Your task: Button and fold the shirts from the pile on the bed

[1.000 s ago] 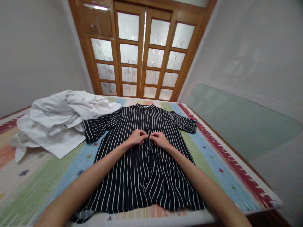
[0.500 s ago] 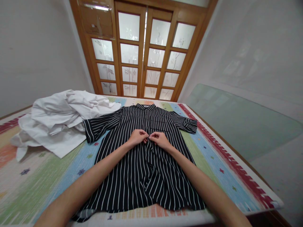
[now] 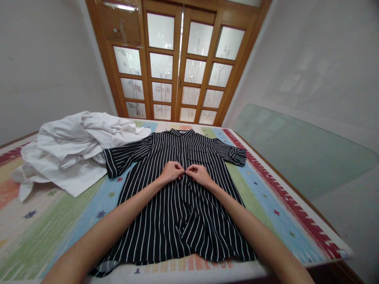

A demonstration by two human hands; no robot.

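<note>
- 2 bare hands meet over the front of a black-and-white striped shirt (image 3: 156,225), which lies face up on a patterned table cover (image 3: 68,209), its collar (image 3: 181,134) toward the wooden doors (image 3: 179,85) and its hem near the table's close edge.
- The left hand (image 3: 172,171) has its thumb and forefinger pressed together at the front opening; the right hand (image 3: 200,174) mirrors it, the 2 sets of fingertips just beside each other or touching. Both seem to pinch the fabric there; whether a button sits between them is too small to tell.
- The cloth looks light, thin and limp, perhaps a little slippery, and not fragile. It should crease at a slight pull, as the folds below the hands suggest.
- The best hold is probably a fingertip pinch on the 2 front edges; for shifting the whole garment, the shoulders would likely serve better.
- The left sleeve's cuff lies against a crumpled white cloth (image 3: 74,148).
- Inside the collar is a small pale patch, perhaps a label, but nothing on it can be read. No brand or legible writing shows elsewhere.
</note>
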